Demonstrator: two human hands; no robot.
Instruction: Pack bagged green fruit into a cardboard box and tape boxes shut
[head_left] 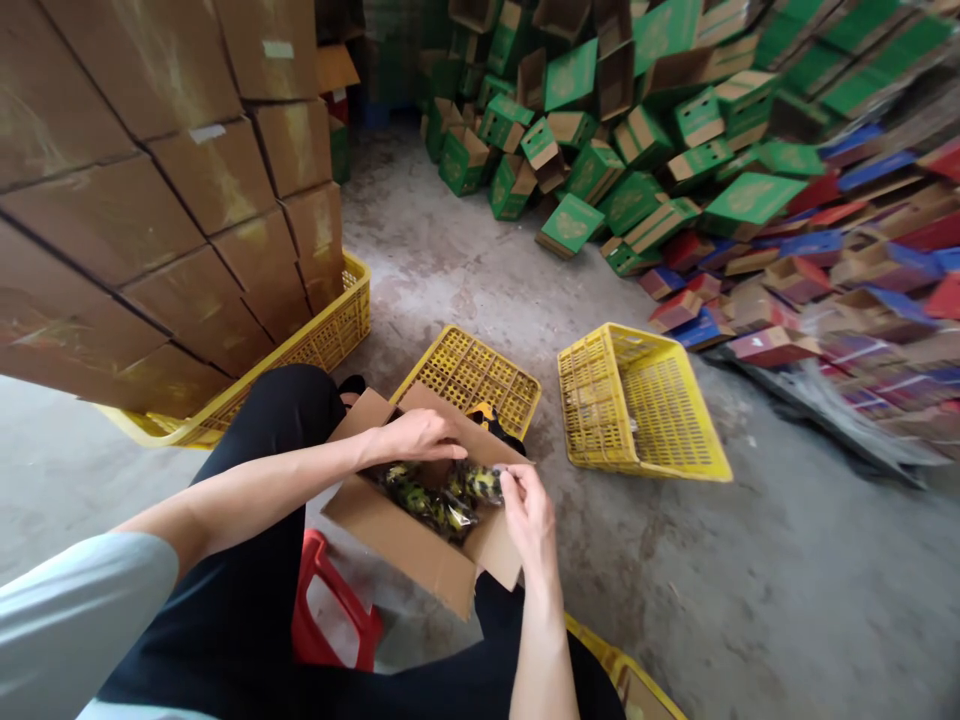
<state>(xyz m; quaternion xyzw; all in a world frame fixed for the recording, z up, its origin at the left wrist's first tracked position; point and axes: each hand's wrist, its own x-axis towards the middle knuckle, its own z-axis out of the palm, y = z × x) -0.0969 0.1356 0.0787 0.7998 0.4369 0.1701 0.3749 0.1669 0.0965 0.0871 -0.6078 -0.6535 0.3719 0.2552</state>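
"Looking down through the head camera, what do you have in each hand?"

"With my right hand (531,512) I'm grasping the end of a clear-wrapped packet (484,484), patterned yellow-green and black, between thumb and fingers. My left hand (421,436) is over the far-left part of the open carton (405,545), fingers bent; I can't tell whether it grips anything."

"Where is that packet?"

"Inside the carton, at its right end, with more patterned packets (427,505) to its left. The carton sits between my dark-trousered legs (247,560), flaps spread."

"And around it?"

"Just beyond the carton I see a yellow crate (469,370) on the floor (750,570), with something black and yellow (491,418) between them. To the right, well apart from the carton, another yellow crate (645,405) is tipped on its side. A red plastic stool (337,605) shows on the near side."

"What's farther out?"

"On the left, brown cartons (172,200) are stacked in a long yellow crate (322,335). Green boxes (574,222) lie heaped on the far side, and red and blue boxes (772,340) on the far right, blurred towards the edge."
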